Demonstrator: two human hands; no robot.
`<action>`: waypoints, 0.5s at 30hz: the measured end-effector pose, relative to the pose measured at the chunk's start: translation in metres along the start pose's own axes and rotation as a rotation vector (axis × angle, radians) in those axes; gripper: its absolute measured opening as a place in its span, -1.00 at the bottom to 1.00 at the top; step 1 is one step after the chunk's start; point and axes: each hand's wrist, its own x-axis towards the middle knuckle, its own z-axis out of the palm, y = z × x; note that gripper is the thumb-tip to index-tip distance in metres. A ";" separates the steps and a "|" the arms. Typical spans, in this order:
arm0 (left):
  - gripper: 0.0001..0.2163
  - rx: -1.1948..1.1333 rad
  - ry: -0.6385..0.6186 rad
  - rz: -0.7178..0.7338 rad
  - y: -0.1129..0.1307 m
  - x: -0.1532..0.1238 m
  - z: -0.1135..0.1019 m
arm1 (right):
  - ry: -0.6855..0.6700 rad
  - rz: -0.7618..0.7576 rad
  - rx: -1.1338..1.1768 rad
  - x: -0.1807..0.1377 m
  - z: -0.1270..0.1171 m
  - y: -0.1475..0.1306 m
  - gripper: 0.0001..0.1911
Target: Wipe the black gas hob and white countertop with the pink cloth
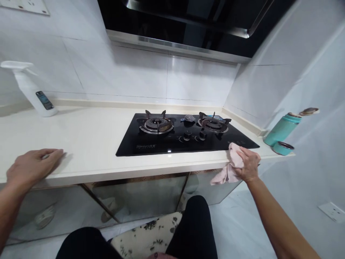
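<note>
My right hand [249, 165] is closed round a pink cloth [230, 167] at the front right corner of the black glass gas hob [185, 135]. Part of the cloth hangs over the counter's front edge. My left hand [33, 167] rests flat on the cream countertop [88, 140] near its front edge, fingers stretched out, holding nothing. The hob has two burners and two knobs. A small scouring pad [189, 118] lies between the burners.
A white spray bottle [32, 90] stands at the back left of the counter. A teal flask [283, 127] and its cup [283, 147] sit at the counter's right end. A black range hood [188, 25] hangs above. Glass cabinet doors are below the counter.
</note>
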 end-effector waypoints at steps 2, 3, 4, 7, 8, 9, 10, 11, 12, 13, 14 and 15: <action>-0.23 -0.003 -0.002 -0.010 0.002 -0.002 0.001 | -0.027 0.052 -0.022 0.001 -0.008 0.013 -0.38; -0.23 -0.006 -0.007 -0.005 0.003 -0.003 0.001 | -0.042 0.070 -0.017 0.003 -0.011 0.015 -0.41; -0.22 -0.008 -0.012 0.009 0.005 -0.005 0.001 | -0.057 0.091 -0.006 0.006 -0.014 0.015 -0.44; -0.22 0.004 -0.028 0.047 0.010 -0.012 -0.003 | -0.106 0.206 0.010 0.019 -0.020 0.002 -0.51; -0.22 0.013 -0.034 0.055 0.012 -0.014 -0.005 | -0.128 0.253 0.000 0.024 -0.020 -0.003 -0.53; -0.22 0.023 -0.044 0.062 0.014 -0.016 -0.006 | -0.159 0.292 -0.016 0.029 -0.021 -0.009 -0.53; -0.22 0.032 -0.052 0.070 0.015 -0.017 -0.007 | -0.195 0.318 -0.038 0.033 -0.021 -0.014 -0.53; -0.23 0.040 -0.058 0.079 0.016 -0.018 -0.008 | -0.235 0.326 -0.062 0.037 -0.022 -0.019 -0.52; -0.23 0.047 -0.064 0.086 0.016 -0.018 -0.009 | -0.275 0.317 -0.085 0.041 -0.023 -0.023 -0.50; -0.24 0.053 -0.068 0.092 0.016 -0.019 -0.009 | -0.312 0.292 -0.104 0.046 -0.023 -0.027 -0.49; -0.25 0.058 -0.069 0.097 0.016 -0.019 -0.009 | -0.346 0.257 -0.120 0.051 -0.024 -0.031 -0.47; -0.25 0.062 -0.069 0.100 0.016 -0.019 -0.009 | -0.379 0.215 -0.133 0.056 -0.026 -0.036 -0.47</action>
